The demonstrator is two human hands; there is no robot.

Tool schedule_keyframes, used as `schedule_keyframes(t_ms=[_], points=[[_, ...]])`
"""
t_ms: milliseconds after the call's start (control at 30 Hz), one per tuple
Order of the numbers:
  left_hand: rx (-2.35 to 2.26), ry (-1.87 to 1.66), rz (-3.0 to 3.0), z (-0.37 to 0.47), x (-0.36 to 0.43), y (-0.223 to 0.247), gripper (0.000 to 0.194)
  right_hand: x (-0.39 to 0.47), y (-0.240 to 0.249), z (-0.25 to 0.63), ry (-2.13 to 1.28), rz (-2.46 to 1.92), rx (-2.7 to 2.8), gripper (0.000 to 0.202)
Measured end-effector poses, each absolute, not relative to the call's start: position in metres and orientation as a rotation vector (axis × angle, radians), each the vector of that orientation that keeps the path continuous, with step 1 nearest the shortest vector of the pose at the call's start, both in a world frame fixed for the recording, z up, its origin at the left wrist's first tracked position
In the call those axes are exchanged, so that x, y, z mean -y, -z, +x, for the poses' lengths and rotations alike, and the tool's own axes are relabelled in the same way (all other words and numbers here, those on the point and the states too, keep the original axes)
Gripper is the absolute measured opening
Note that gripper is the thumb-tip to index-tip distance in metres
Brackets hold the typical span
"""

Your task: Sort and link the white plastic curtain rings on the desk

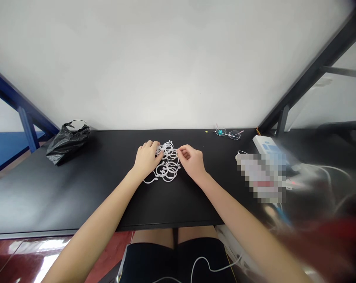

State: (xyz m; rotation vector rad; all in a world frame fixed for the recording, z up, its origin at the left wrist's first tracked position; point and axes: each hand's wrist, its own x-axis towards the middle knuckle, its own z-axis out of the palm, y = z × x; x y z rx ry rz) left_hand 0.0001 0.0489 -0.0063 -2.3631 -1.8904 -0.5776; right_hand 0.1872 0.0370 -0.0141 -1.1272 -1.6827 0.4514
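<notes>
A loose pile of thin white rings (167,171), which look like plastic curtain rings with small knobbed ends, lies tangled on the black table (113,188). My left hand (146,158) rests over the pile's upper left edge, thumb apart from the fingers, touching the rings and covering some of them. At the upper right edge of the pile, my right hand (192,160) is closed, thumb and forefinger pinched on the rim of one ring. One ring lies partly out at the lower left, below my left wrist.
A black plastic bag (68,142) sits at the back left. Round-lensed glasses (228,133) lie near the wall. On the right are a white box (266,144), a blurred-out item and pale cables. A white cable (207,263) crosses my lap.
</notes>
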Motion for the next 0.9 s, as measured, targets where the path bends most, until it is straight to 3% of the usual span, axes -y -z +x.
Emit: schedule_keyframes(t_ms=[700, 900], points=[[1.933, 0.572, -2.376, -0.0002, -0.0493, 0.0042, 0.026, -0.0387, 0.014, 0.1886, -0.211, -1.057, 1.64, 0.011], [1.926, 0.545, -2.361, -0.0008, -0.0484, 0.004, 0.026, -0.0409, 0.0147, 0.1898, -0.174, -1.037, 1.684, 0.023]])
